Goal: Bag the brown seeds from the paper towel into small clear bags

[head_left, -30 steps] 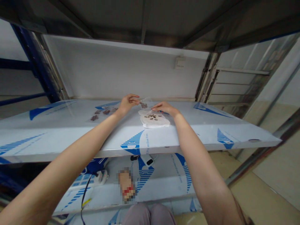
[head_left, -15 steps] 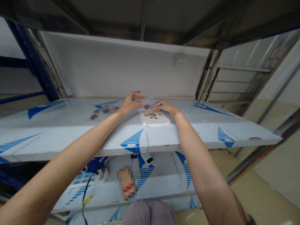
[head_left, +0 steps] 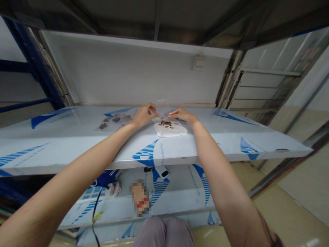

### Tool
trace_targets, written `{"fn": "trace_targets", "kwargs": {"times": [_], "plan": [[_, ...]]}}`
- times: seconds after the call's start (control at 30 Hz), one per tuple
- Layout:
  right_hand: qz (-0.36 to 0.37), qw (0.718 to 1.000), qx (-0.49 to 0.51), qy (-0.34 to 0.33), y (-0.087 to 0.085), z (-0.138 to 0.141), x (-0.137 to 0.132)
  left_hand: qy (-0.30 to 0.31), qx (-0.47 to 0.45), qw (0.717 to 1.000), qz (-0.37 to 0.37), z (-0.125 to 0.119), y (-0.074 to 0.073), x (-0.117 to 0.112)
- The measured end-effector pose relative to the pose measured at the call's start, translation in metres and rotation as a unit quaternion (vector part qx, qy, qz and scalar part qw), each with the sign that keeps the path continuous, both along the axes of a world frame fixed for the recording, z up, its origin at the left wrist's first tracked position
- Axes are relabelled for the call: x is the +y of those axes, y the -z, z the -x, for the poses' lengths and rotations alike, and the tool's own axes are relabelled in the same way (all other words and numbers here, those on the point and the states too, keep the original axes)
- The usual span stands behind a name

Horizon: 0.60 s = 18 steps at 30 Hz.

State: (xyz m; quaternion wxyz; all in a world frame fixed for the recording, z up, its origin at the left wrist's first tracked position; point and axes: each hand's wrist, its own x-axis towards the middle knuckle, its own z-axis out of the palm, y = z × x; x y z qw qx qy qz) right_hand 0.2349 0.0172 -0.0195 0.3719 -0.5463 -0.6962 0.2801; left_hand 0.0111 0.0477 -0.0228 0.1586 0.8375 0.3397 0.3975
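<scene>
My left hand [head_left: 146,115] is closed in a pinch on the left edge of a small clear plastic bag [head_left: 162,102]. On the other side, the fingertips of my right hand [head_left: 181,115] pinch the same bag. The bag is held over the back of a white tissue-like sheet [head_left: 173,132], its opening low near the sheet. Several small dark brown oblong pieces [head_left: 166,124] lie in a loose heap on the sheet; their exact kind is too small to tell. Left of my left wrist lie several clear bags [head_left: 103,126] with similar brown pieces in them.
All this rests on a film-covered shelf [head_left: 84,147]. A lower shelf [head_left: 177,195] carries a power strip [head_left: 94,192], a white device [head_left: 161,172] and a blurred-out object [head_left: 140,200]. Metal posts stand at both sides, with an upper shelf [head_left: 154,20] overhead.
The brown pieces that sat in the held bag are now on the white sheet, where the heap has grown. My left fingers have curled in closer on the bag.
</scene>
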Motion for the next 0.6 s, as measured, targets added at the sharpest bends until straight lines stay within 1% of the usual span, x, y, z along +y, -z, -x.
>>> {"fn": "trace_targets", "kwargs": {"times": [0.1,0.17,0.27,0.4,0.5,0.57,0.6], "plan": [[-0.003,1.000,-0.009,0.014,0.000,0.000,0.001,-0.017,0.010,0.999,0.032,0.000,0.004,0.002],[-0.007,1.000,-0.007,0.021,0.000,0.001,0.001,-0.004,0.042,0.998,0.040,0.000,0.007,0.004],[-0.009,1.000,-0.001,0.013,-0.001,0.004,-0.001,0.011,0.075,0.997,0.024,-0.001,0.008,0.006],[-0.006,1.000,0.000,0.003,-0.004,0.008,-0.004,-0.012,0.068,0.998,-0.008,0.000,0.004,0.006],[-0.013,1.000,-0.004,0.003,-0.006,0.010,-0.004,-0.026,0.080,0.996,-0.024,0.001,-0.001,0.003],[-0.024,1.000,-0.009,-0.002,-0.008,0.011,-0.004,-0.024,0.075,0.997,-0.025,0.000,-0.003,0.001],[-0.031,0.999,-0.011,-0.006,-0.009,0.012,-0.004,-0.014,0.067,0.998,-0.015,0.000,-0.003,-0.001]]}}
